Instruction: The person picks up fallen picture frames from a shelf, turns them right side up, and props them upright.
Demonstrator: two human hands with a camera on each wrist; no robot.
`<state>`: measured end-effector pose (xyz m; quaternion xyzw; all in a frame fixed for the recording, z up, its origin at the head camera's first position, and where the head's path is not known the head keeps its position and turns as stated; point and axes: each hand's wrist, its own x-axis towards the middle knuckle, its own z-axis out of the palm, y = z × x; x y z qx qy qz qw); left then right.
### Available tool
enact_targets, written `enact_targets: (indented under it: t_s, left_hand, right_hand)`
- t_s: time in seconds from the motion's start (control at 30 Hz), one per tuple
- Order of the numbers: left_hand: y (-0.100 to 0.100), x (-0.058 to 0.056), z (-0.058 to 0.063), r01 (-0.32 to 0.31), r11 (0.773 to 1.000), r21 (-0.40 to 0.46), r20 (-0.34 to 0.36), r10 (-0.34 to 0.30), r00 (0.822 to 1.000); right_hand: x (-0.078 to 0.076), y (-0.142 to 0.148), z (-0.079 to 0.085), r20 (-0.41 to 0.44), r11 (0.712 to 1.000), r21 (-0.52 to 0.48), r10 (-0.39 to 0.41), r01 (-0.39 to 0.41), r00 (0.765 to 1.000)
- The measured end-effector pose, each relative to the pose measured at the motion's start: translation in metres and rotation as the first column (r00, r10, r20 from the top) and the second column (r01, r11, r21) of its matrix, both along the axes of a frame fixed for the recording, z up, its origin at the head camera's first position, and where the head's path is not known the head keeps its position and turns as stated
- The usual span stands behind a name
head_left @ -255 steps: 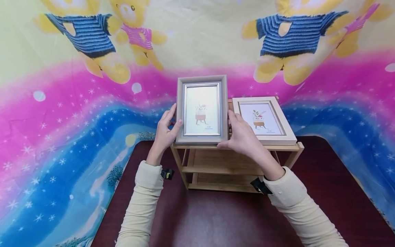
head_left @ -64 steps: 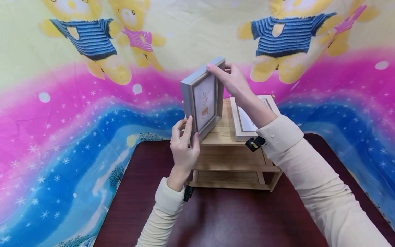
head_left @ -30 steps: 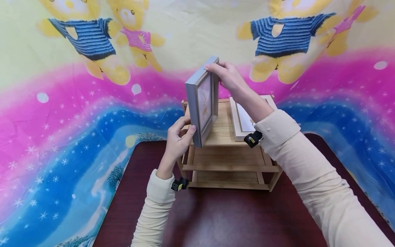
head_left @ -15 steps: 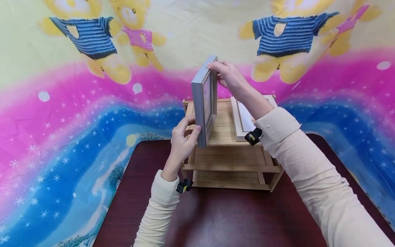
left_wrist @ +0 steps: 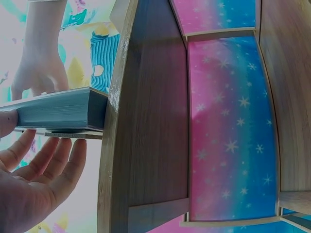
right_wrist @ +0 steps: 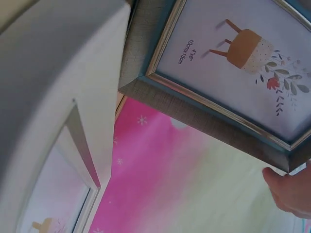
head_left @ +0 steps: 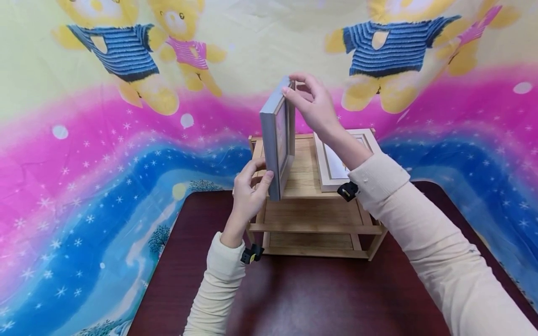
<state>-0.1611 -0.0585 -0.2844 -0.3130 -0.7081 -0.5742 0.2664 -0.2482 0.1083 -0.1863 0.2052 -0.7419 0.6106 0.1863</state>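
A grey picture frame (head_left: 271, 154) stands upright at the left of a wooden rack's top (head_left: 306, 175), turned nearly edge-on in the head view. My left hand (head_left: 249, 192) holds its lower near edge, thumb on one side and fingers behind. In the left wrist view those fingers (left_wrist: 63, 158) touch a thin flap along the frame's back. My right hand (head_left: 316, 106) pinches the upper far corner between thumb and forefinger. The frame's front, a plant-pot print, faces the right wrist camera. A cream picture frame (head_left: 329, 186) lies flat to the right, partly hidden by my right forearm.
The rack has lower shelves with front bars (head_left: 313, 228) and stands on a dark red-brown table (head_left: 328, 298). Close behind hangs a printed backdrop (head_left: 260, 42) with bears.
The grey frame first faced the camera, held at both sides; it has since turned edge-on. Over the last half second it hardly moves, while my right fingers shift and lift at its top corner.
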Motion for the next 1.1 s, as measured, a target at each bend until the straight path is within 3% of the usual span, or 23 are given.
enact_targets:
  t_s: [0.13,0.27,0.43,0.57,0.7,0.83,0.9,1.1]
  left_hand:
    - [0.000,0.000,0.000,0.002,1.000,0.003,-0.003,-0.002,1.000]
    - [0.000,0.000,0.000,-0.002,1.000,0.003,-0.003,0.002,1.000]
    - [0.000,0.001,0.000,-0.004,1.000,0.003,0.010,0.004,1.000]
    - [0.001,0.001,0.000,-0.009,1.000,-0.004,0.008,0.009,1.000]
    - [0.000,0.000,-0.002,-0.024,1.000,-0.011,0.003,0.024,1.000]
    - [0.000,-0.011,-0.015,-0.043,0.999,-0.006,-0.029,0.042,0.999]
    - [0.000,-0.018,-0.022,-0.050,0.999,0.001,-0.059,0.049,0.997]
    - [0.003,-0.018,-0.023,-0.086,0.996,-0.005,-0.088,0.085,0.993]
  right_hand:
    - [0.005,0.002,-0.003,-0.168,0.997,0.081,0.025,-0.011,0.985]
    - [0.009,0.008,-0.009,-0.258,0.968,0.251,0.089,-0.023,0.962]
    - [0.010,0.013,-0.011,-0.273,0.882,0.470,0.162,-0.015,0.948]
    - [0.011,0.014,-0.009,-0.271,0.811,0.585,0.189,0.006,0.944]
    - [0.013,0.011,-0.008,-0.299,0.772,0.635,0.193,0.044,0.935]
    - [0.015,0.008,-0.008,-0.303,0.746,0.662,0.180,0.071,0.936]
    - [0.015,0.007,-0.008,-0.300,0.742,0.666,0.174,0.075,0.938]
    - [0.014,0.008,-0.006,-0.282,0.744,0.667,0.191,0.049,0.940]
